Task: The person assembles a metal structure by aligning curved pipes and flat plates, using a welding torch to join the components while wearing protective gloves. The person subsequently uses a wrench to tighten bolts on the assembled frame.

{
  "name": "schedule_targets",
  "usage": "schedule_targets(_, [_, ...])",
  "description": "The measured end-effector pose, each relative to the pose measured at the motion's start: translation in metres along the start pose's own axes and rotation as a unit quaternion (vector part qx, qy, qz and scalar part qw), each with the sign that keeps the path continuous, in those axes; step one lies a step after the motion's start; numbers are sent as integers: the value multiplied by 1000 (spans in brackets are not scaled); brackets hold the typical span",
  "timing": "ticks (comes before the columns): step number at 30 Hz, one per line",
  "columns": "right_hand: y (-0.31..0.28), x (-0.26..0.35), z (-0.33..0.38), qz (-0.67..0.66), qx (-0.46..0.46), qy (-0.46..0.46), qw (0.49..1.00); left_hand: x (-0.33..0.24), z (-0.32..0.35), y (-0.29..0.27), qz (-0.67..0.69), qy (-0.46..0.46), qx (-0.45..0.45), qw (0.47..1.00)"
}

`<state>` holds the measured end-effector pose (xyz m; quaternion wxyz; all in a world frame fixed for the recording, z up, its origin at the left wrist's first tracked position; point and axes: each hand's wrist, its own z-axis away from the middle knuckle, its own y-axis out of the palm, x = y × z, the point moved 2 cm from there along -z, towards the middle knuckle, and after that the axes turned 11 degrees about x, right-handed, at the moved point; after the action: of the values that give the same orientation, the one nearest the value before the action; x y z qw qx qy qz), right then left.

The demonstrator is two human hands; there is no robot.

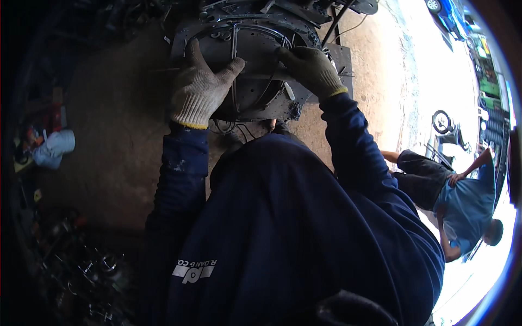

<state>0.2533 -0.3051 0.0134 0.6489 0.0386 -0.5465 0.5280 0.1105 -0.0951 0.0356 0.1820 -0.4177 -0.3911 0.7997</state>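
Note:
Both my hands wear knitted gloves with yellow cuff edges, over a dark metal work surface [255,111]. My left hand [201,89] is at its left side, with thumb and a finger spread wide. The thumb tip lies by an upright metal rod [234,43]; the other fingers are partly hidden. My right hand [314,69] is closed at the right side, near a curved metal rod [269,89]. Its fingertips are in shadow, and what they grip cannot be made out. Between the hands is a dark flat metal area [258,62].
A wrench [217,24] and small rings [220,36] lie at the far side. A pale slim piece [289,91] rests near my right hand. Cables [225,128] hang below the front edge. A person in a blue shirt [467,204] stands right; metal parts [103,271] pile lower left.

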Motion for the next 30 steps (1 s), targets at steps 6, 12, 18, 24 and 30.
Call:
schedule_targets(6, [20, 12, -17, 128, -55, 4, 990, 9, -10, 5, 17, -9, 18, 1000])
schedule_targets(12, [21, -16, -29, 145, -124, -14, 982, -8, -9, 3, 37, -3, 30, 999])
schedule_targets(18, [20, 4, -17, 178, -80, -59, 979, -2, -6, -2, 36, -2, 25, 999])
schedule_targets(24, [18, -6, -22, 95, -60, -25, 993, -1, -6, -1, 52, 2, 35, 998])
schedule_targets(30, [13, 0, -17, 63, -30, 2, 998, 6, -8, 5, 60, 37, 7, 997])
